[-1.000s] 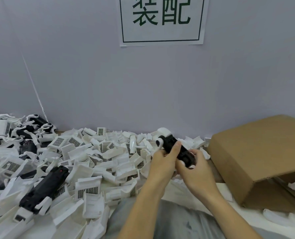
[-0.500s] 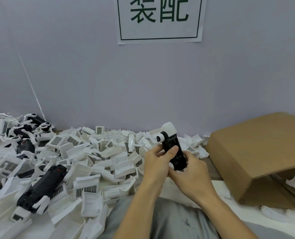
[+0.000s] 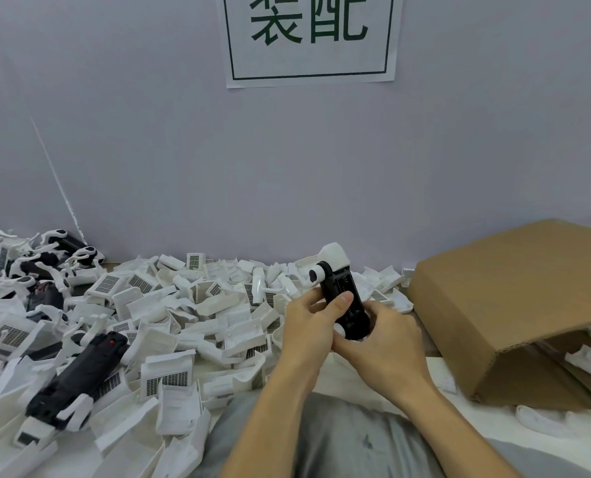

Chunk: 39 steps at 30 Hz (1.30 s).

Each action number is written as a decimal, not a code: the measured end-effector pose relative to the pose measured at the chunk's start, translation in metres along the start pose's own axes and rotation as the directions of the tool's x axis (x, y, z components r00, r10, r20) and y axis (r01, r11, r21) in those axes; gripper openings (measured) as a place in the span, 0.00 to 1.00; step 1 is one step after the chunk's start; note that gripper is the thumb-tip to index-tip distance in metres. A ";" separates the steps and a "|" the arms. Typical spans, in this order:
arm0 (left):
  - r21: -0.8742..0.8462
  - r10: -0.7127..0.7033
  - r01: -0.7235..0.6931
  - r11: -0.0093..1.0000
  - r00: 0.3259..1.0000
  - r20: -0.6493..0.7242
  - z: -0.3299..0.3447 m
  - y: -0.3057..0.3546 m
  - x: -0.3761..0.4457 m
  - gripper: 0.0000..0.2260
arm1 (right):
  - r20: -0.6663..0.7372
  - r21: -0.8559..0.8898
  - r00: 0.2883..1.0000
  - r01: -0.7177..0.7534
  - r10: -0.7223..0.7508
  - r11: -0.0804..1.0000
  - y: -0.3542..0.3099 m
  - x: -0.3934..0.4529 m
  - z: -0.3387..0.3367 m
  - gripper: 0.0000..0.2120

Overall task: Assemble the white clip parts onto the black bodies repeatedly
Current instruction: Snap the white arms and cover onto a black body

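Note:
A black body (image 3: 343, 295) with a white rounded cap on its far end stands nearly upright between both hands, above my lap. My left hand (image 3: 309, 326) grips it from the left, thumb laid across its front face. From below and the right, my right hand (image 3: 382, 343) holds its lower end, where a small white part shows between the fingers. Loose white clip parts (image 3: 190, 315) lie heaped across the table to the left. Another black body (image 3: 76, 374) with white pieces lies on the heap at the lower left.
A brown cardboard box (image 3: 515, 298) lies on its side at the right, with white curved parts inside and in front of it. Several assembled black-and-white units (image 3: 28, 267) are piled at the far left. A grey wall with a paper sign (image 3: 309, 39) stands behind.
The black body has swung from a slant to nearly upright. Both hands turned with it and kept their hold.

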<state>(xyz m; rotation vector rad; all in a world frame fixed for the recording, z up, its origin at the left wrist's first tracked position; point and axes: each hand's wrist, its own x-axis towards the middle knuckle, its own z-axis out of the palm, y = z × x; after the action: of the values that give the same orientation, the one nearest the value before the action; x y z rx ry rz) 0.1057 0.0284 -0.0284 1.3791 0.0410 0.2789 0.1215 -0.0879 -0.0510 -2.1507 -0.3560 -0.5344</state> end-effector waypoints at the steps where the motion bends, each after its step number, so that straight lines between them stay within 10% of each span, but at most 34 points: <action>1: 0.007 0.003 -0.003 1.000 1.000 -0.001 0.000 0.000 0.000 0.06 | 0.008 0.010 1.000 -0.006 0.006 1.000 0.001 0.000 0.001 0.19; 11: 0.162 0.228 -0.222 0.961 0.973 -0.019 -0.002 0.000 0.002 0.10 | 0.102 0.344 0.995 -0.057 0.023 0.937 0.007 0.000 -0.001 0.29; 19: 0.561 0.392 -0.433 0.705 0.898 0.200 -0.005 -0.014 0.003 0.23 | 0.096 0.671 0.989 -0.149 0.114 0.726 0.004 0.003 -0.010 0.40; 24: 0.622 0.380 -0.453 0.639 0.889 0.257 -0.005 -0.017 0.003 0.22 | -0.005 0.571 0.986 -0.134 0.166 0.810 0.010 0.009 -0.009 0.22; 39: 0.629 0.359 -0.457 0.630 0.889 0.286 -0.006 -0.018 0.004 0.11 | -0.004 0.613 0.981 -0.150 0.193 0.775 0.012 0.012 -0.011 0.21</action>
<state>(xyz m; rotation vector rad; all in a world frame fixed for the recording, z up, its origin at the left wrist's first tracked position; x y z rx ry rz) 0.1111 0.0324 -0.0466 2.1553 -0.3261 0.5972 0.1344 -0.1033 -0.0478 -1.5058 -0.2454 -0.3223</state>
